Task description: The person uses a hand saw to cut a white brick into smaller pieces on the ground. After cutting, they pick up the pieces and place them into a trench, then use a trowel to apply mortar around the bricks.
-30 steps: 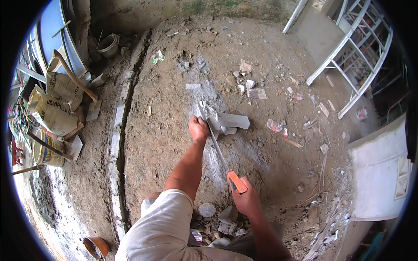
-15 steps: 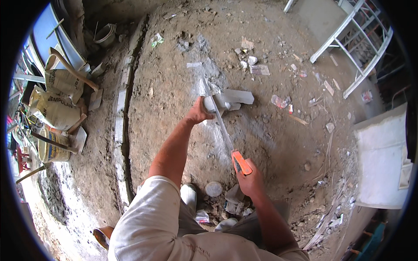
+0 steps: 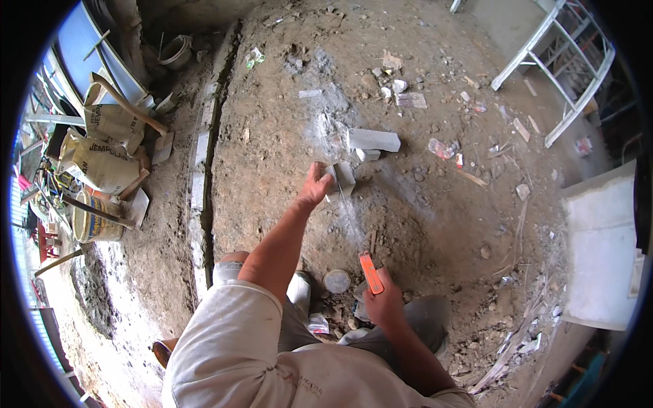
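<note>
My left hand (image 3: 315, 185) is closed on the left side of a short light-grey block piece (image 3: 345, 178), low over the dirt. In my right hand (image 3: 385, 299) is the orange handle of a handsaw (image 3: 371, 273), near my knees. Its blade points away from me toward the block piece; it is thin and blurred, so I cannot tell whether it touches. Just beyond lies a longer light-grey block (image 3: 373, 140), resting partly over a small block offcut (image 3: 368, 155). Pale dust (image 3: 330, 126) covers the ground around them.
A row of set blocks (image 3: 200, 149) runs along the left. Farther left are paper sacks (image 3: 102, 160), a bucket (image 3: 95, 217) and wooden handles. A metal frame (image 3: 568, 75) stands far right, above a pale panel (image 3: 602, 251). Near my boots is a round lid (image 3: 337, 281).
The saw has come back toward me and turned more edge-on. My left hand and the block piece have moved nearer, apart from the longer block.
</note>
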{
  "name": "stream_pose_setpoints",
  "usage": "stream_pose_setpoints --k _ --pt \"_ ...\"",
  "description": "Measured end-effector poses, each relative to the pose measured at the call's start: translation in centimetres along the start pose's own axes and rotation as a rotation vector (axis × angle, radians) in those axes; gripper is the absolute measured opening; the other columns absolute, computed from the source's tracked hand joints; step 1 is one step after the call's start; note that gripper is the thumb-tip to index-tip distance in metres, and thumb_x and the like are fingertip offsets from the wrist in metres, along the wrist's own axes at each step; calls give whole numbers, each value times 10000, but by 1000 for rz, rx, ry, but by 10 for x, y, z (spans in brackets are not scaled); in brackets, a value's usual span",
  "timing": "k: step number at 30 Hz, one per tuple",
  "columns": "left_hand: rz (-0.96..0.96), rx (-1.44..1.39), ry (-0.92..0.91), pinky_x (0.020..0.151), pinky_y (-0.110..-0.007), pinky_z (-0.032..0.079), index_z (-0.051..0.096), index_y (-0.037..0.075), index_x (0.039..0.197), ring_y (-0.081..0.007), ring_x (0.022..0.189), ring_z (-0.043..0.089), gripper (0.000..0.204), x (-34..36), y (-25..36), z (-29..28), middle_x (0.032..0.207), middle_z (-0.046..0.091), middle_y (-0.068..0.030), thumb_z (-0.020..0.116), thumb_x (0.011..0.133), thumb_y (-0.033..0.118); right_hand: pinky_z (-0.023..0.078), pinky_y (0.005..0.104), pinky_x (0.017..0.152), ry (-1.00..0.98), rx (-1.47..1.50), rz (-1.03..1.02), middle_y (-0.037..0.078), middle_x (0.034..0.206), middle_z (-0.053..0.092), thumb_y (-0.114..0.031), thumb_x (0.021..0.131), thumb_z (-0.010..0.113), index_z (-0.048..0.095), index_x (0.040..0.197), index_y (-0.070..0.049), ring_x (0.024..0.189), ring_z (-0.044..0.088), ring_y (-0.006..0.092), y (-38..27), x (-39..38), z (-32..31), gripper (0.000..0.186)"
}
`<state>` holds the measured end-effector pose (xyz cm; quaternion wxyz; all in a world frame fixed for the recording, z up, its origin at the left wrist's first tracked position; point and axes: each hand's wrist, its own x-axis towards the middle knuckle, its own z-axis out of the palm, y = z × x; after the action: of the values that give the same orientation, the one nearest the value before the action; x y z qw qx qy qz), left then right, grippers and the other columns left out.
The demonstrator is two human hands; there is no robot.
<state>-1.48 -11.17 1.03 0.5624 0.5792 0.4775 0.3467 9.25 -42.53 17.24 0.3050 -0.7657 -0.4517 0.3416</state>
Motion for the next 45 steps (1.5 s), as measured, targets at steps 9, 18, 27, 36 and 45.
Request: stream_pose_setpoints --k 9,18,27,36,45 --pt "144 236 548 728 -457 437 508 1 841 -424 778 520 228 11 2 48 819 534 -221 515 953 200 466 525 642 -51 -41 144 241 771 587 -82 799 633 462 979 -77 813 571 507 4 -43 -36 249" --pt "214 234 505 718 -473 411 444 5 791 -421 779 488 203 17 -9 35 793 479 -209 530 912 143 466 431 663 -53 41 33 212 797 567 -47 776 576 491 924 -48 785 574 466 -19 33 -28 171" --pt "301 303 498 721 -488 408 443 7 782 -433 786 490 207 12 -4 33 799 488 -218 532 901 151 477 467 659 -98 10 114 235 770 548 -65 808 570 470 972 -60 816 556 507 -39 33 -34 192" --pt "352 317 454 728 -493 413 460 22 777 -428 807 501 182 20 4 39 796 504 -208 542 891 137 486 452 678 -117 29 187 222 776 546 -71 808 587 483 997 -57 833 540 510 -37 -13 -57 216" --pt "299 315 448 718 -488 420 465 8 767 -432 790 505 193 23 10 30 789 511 -213 550 890 129 478 446 669 -100 42 48 220 771 536 -76 810 572 483 994 -63 788 548 489 -15 25 -29 205"
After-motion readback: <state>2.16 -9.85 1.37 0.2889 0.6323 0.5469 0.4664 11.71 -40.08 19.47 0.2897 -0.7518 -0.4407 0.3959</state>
